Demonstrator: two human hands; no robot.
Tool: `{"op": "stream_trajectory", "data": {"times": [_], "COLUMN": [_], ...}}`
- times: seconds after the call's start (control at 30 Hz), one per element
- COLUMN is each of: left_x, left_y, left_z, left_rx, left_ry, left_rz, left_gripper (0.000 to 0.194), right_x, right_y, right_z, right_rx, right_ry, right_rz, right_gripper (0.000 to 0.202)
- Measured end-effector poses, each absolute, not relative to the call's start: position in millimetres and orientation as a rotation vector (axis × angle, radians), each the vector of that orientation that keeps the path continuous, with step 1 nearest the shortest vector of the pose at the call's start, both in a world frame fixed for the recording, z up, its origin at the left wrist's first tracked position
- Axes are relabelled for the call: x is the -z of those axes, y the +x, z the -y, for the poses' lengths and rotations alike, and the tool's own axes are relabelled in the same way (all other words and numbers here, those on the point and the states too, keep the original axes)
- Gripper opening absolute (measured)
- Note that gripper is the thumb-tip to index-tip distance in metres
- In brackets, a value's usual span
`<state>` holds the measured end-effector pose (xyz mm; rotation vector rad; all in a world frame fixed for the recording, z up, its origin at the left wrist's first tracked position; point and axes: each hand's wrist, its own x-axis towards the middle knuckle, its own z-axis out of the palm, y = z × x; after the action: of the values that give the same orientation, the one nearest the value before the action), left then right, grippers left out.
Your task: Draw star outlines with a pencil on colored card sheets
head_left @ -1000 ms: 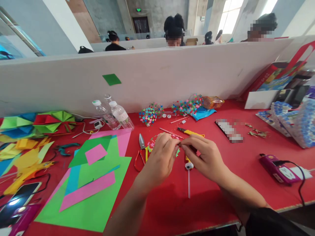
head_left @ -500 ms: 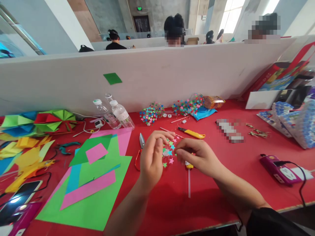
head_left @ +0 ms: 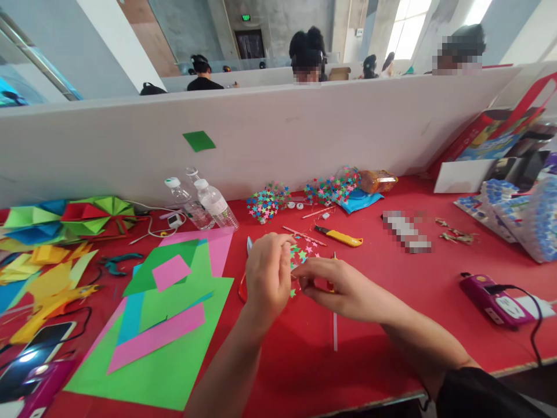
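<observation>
My left hand (head_left: 267, 276) is raised over the middle of the red table (head_left: 296, 371), its fingers curled inward. My right hand (head_left: 337, 289) comes in from the right with thumb and fingers pinched together, close against the left fingertips. What the fingers hold, if anything, is hidden. Between and behind them shows a cluster of small pink, green and blue stars (head_left: 301, 252); whether these lie loose or on something clear, I cannot tell. Red-handled scissors (head_left: 242, 286) are partly covered by my left hand. A thin pale stick (head_left: 335, 332) lies below my right hand.
A yellow box cutter (head_left: 339, 235) lies beyond my hands. Star-covered bundles (head_left: 263, 204) and plastic bottles (head_left: 215, 203) stand along the white partition (head_left: 261, 133). Coloured paper (head_left: 174, 348) and a yellow glue gun (head_left: 47, 307) lie left; a purple power strip (head_left: 496, 299) sits right.
My right hand has moved left, up to my left fingertips, and its fingers have closed together. My left fingers have curled in more. The star cluster is now more covered.
</observation>
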<state>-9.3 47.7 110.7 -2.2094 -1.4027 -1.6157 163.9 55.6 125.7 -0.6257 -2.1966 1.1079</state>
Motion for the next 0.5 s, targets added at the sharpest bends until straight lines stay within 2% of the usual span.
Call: {"op": "stream_trajectory", "data": {"times": [0.1,0.3,0.37,0.5], "left_x": [-114,-120,-120,-116], "left_y": [-11,-7,-7,-4], "left_z": [-49,-44,-43,-44], "left_rx": [1.323,1.112,1.27,1.928], "left_ry": [-2.37,-2.768,-2.858,-2.639], "left_rz": [1.255,1.354,1.363,1.285], "left_gripper": [0.02,0.019,0.019,0.02], "right_x": [-127,-130,-131,-133], "right_y": [169,181,182,175], "right_z": [-57,-63,-62,-56], "right_rx": [-0.949,-0.891,-0.949,-1.115], "right_ry": [-0.668,-0.781,-0.802,-0.821], "right_rz": [2.092,1.826,1.773,1.702], "right_gripper": [0.029,0.013,0.008,0.002]}}
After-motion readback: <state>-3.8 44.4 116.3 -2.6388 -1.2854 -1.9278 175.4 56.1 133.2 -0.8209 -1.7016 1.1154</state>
